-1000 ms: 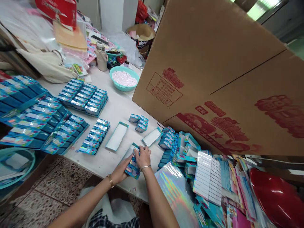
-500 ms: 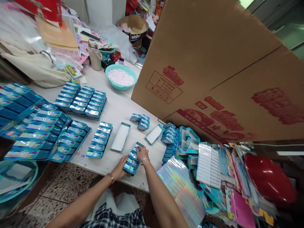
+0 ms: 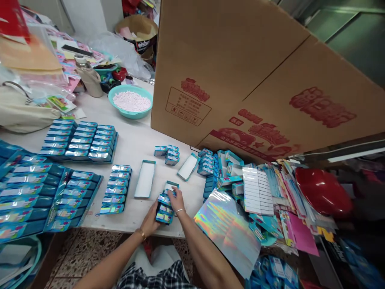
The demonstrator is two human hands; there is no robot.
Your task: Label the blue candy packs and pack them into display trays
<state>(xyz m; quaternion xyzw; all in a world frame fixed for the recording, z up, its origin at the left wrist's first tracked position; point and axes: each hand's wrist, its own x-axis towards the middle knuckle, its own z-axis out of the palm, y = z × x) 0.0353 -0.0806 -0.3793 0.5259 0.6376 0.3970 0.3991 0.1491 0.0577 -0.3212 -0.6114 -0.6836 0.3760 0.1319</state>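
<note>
A narrow blue tray [image 3: 172, 184] lies near the table's front edge, its far end showing a bare white floor. Several small blue boxes [image 3: 165, 209] with shiny labels stand in a row in its nearer part. My left hand [image 3: 150, 219] is closed around the tray's left side. Over the row's far end, my right hand [image 3: 177, 200] has its fingers bent onto a small blue box; the fingertips are partly hidden. Two bare trays, one left [image 3: 145, 179] and one right [image 3: 188, 166], lie beyond my hands. A filled tray [image 3: 116, 189] stands farther left.
Loose small boxes [image 3: 167, 154] sit beyond the trays. More boxes are stacked right [image 3: 208, 162]. Filled trays [image 3: 78, 140] crowd the left. A large carton [image 3: 228, 72] walls the back right. A turquoise bowl [image 3: 130, 101] holds pale pellets. A holographic sheet [image 3: 228, 228] overhangs the right front.
The view has turned to the right, so the table's things sit farther left. Both hands stay at the same tray, and my right fingers have shifted slightly at the far end of its row.
</note>
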